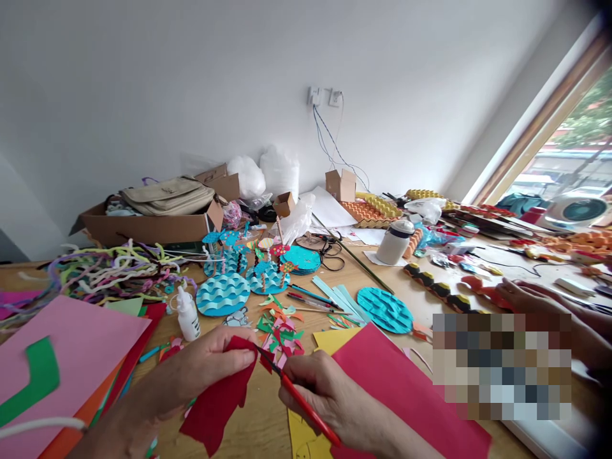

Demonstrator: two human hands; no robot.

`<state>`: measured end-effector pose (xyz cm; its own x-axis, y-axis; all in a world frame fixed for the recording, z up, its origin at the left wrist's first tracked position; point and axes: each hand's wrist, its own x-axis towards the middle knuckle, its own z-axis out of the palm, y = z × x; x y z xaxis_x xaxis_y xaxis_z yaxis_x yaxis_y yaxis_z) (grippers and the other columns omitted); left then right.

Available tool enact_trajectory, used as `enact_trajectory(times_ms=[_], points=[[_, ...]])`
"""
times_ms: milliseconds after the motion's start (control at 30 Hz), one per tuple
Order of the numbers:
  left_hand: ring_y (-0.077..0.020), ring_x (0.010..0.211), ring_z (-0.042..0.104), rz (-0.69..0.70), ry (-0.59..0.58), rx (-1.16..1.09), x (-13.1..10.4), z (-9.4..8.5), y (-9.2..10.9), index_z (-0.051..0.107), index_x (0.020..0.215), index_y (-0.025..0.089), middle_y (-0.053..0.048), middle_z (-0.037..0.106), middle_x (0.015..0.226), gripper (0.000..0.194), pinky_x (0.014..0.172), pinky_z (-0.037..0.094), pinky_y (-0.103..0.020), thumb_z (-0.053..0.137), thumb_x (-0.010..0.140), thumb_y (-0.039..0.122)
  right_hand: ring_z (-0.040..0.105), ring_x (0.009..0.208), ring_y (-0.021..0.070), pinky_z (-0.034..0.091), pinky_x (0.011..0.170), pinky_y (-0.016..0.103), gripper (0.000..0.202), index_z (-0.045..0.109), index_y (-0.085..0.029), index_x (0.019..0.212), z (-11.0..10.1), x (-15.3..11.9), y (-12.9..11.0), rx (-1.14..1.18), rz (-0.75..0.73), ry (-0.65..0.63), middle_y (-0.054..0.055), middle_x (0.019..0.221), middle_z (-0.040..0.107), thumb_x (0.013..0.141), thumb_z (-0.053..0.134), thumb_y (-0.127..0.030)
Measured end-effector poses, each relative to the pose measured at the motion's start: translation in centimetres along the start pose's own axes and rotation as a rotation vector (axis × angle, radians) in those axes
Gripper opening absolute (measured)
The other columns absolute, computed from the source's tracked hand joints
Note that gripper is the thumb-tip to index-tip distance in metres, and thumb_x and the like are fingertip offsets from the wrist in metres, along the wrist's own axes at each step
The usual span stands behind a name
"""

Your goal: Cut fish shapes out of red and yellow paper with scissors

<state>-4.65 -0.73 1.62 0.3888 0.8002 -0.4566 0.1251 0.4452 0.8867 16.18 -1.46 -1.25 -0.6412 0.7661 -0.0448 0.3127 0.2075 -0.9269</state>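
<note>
My left hand (205,363) pinches a dark red piece of paper (217,408) along its upper edge; the sheet hangs below my fingers with an uneven outline. My right hand (329,395) is closed around red-handled scissors (306,405). Their dark blades (268,358) point up and left and meet the paper close to my left fingertips. Just beyond the blades lies a heap of small coloured paper scraps (282,328). A large red sheet (401,382) lies on yellow paper (303,430) by my right hand. Part of the scissors' grip is hidden by my fingers.
A white glue bottle (188,315) stands beyond my left wrist. Pink paper (71,357) lies at the left, below tangled pipe cleaners (119,274). Blue wavy discs (222,294) and pencils (313,299) lie ahead. At the right, another person's hands (530,296) touch a painted egg-carton strip (482,290).
</note>
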Motion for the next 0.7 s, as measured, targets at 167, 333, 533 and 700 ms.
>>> enact_trajectory(times_ms=[167,333,533,700], points=[[-0.0079,0.047,0.052,-0.013,-0.032,0.018,0.1,-0.2,0.2,0.061,0.078,0.020,0.008,0.054,0.053,0.018,0.046,0.041,-0.017,0.067,0.070,0.035,0.026,0.048,0.0060,0.020,0.040,0.018,0.033,0.036,-0.018,0.060,-0.4,-0.1,-0.2,-0.078,-0.018,-0.034,-0.007,0.053,0.032,0.088,0.048,-0.028],[-0.0073,0.047,0.050,-0.016,-0.087,0.083,0.3,-0.4,0.1,0.061,0.071,0.019,0.008,0.051,0.053,0.015,0.043,0.037,-0.016,0.065,0.070,0.033,0.027,0.048,0.0063,0.022,0.041,0.018,0.032,0.038,-0.018,0.061,-1.0,-0.2,-0.4,-0.158,-0.014,-0.055,-0.006,0.053,0.033,0.090,0.045,-0.030],[-0.0077,0.048,0.050,-0.012,-0.097,0.133,0.8,-1.1,-0.5,0.062,0.076,0.020,0.007,0.052,0.055,0.016,0.043,0.036,-0.015,0.064,0.070,0.035,0.030,0.048,0.0062,0.023,0.043,0.019,0.031,0.039,-0.018,0.063,-1.4,-0.4,-0.5,-0.277,-0.043,-0.077,-0.006,0.054,0.036,0.090,0.046,-0.031],[-0.0085,0.047,0.049,-0.050,-0.053,0.158,0.6,-0.8,0.0,0.061,0.075,0.020,0.007,0.053,0.053,0.019,0.041,0.035,-0.016,0.066,0.066,0.036,0.033,0.050,0.0064,0.025,0.044,0.018,0.029,0.040,-0.018,0.064,-1.5,-0.4,-0.7,-0.296,-0.024,-0.074,-0.005,0.056,0.040,0.089,0.047,-0.030]])
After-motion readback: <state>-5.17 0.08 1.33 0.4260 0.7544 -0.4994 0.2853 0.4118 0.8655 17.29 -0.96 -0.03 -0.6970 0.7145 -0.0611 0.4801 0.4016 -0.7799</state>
